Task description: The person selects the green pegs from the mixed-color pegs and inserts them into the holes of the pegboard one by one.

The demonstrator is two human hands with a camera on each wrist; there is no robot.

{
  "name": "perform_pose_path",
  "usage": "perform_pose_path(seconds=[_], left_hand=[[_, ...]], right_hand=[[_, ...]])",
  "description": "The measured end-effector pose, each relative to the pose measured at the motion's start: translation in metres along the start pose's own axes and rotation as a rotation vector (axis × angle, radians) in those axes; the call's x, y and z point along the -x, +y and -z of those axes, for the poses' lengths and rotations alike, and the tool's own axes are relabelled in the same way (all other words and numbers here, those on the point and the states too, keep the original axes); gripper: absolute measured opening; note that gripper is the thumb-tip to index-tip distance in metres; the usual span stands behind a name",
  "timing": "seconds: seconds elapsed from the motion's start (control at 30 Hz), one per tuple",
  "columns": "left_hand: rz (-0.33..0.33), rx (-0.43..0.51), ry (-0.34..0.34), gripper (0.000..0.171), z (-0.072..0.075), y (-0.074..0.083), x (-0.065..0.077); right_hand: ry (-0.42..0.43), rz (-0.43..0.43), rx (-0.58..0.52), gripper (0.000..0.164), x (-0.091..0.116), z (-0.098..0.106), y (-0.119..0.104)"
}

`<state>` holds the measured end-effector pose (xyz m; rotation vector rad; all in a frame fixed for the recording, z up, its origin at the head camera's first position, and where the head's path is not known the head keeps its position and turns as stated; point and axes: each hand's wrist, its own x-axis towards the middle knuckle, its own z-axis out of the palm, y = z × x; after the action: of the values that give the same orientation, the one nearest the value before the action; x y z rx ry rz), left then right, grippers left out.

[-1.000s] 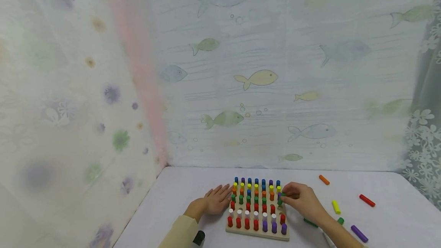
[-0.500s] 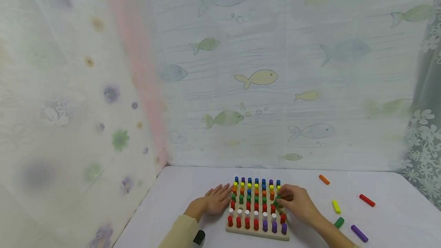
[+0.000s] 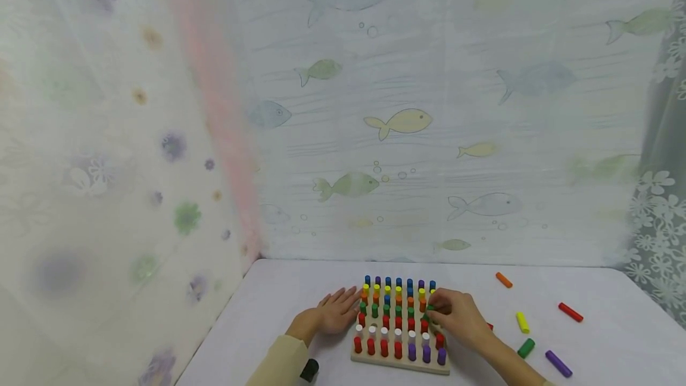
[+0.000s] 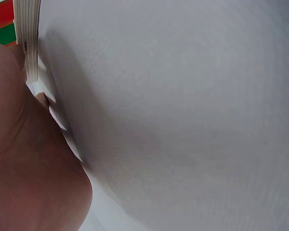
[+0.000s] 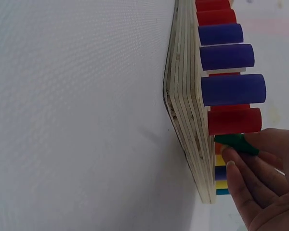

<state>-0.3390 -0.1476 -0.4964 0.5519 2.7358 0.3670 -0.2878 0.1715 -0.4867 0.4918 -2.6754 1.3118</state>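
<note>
A wooden pegboard [image 3: 396, 364] stands on the table, with rows of upright coloured pegs. My right hand [image 3: 463, 319] pinches a green peg [image 5: 237, 143] between thumb and fingertips, over the right side of the board. In the right wrist view this peg is tilted, just behind a red peg [image 5: 235, 121]; whether its lower end is in a hole is hidden. My left hand [image 3: 340, 311] lies flat on the table with fingers straight, touching or very near the board's left edge. The left wrist view shows the heel of that hand beside the board's side [image 4: 28, 38].
Loose pegs lie to the right: orange [image 3: 504, 280], yellow [image 3: 522, 322], red [image 3: 570, 312], green [image 3: 526, 348] and purple [image 3: 559, 364]. Another red peg [image 3: 490, 326] is partly hidden behind the right wrist. A black cylindrical object [image 3: 309, 370] shows by the left sleeve.
My right hand has moved slightly left with the green peg, from the rightmost column to the column beside it. The left hand has stayed still.
</note>
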Motion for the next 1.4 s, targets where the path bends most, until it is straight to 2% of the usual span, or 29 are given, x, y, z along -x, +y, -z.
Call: perform_pose_path(seconds=[0.1,0.6,0.83,1.1,1.4], left_hand=[[0.008,-0.003,-0.008,0.059,0.001,0.001,0.001],[-0.017,0.018,0.016,0.061,-0.013,-0.015,-0.016],[-0.021,0.023,0.013,0.061,-0.015,-0.018,-0.018],[-0.02,0.031,0.015,0.062,-0.016,-0.015,-0.016],[-0.017,0.022,0.006,0.062,-0.015,-0.016,-0.017]], right_hand=[[0.003,0.003,-0.001,0.013,0.0,-0.001,-0.001],[-0.031,0.027,-0.001,0.014,0.001,-0.001,0.0],[-0.051,0.046,-0.013,0.012,0.001,-0.001,0.0],[-0.132,0.068,-0.017,0.008,0.001,0.001,0.001],[-0.185,0.076,-0.027,0.01,0.0,0.004,0.0]])
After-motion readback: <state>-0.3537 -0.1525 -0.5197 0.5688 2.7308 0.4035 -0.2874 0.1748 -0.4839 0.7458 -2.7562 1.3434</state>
